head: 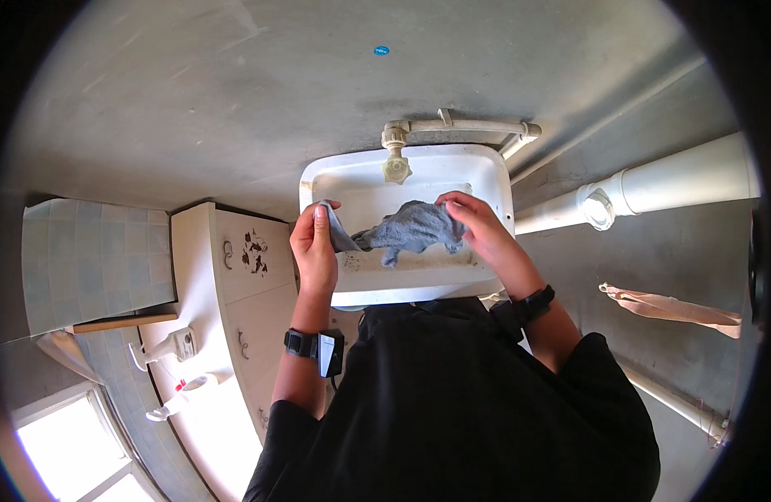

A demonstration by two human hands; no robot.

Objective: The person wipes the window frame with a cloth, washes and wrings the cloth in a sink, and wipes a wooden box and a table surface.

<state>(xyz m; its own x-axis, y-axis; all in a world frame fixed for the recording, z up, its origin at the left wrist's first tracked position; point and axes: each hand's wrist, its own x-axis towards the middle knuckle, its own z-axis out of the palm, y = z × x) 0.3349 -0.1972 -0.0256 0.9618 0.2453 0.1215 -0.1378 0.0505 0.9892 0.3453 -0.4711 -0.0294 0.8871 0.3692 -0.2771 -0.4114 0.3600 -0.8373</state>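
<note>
A crumpled grey cloth (414, 227) stretches between my two hands over a white sink (423, 290). My left hand (318, 241) grips one end near the sink's left rim, its thumb on top of the fabric. The other end is pinched between the thumb and fingers of my right hand (476, 219), above the basin's right side. The cloth's middle hangs in loose folds and looks damp. Beyond it, a plastic tap (395, 164) juts out over the back of the basin; I cannot tell whether water runs.
A white pipe (570, 201) runs along the wall at the right, where a tan strap (674, 309) hangs. At the left stands a white drawer cabinet (254, 301) with two spray bottles (183, 344) on top. A window (72, 439) is at the lower left.
</note>
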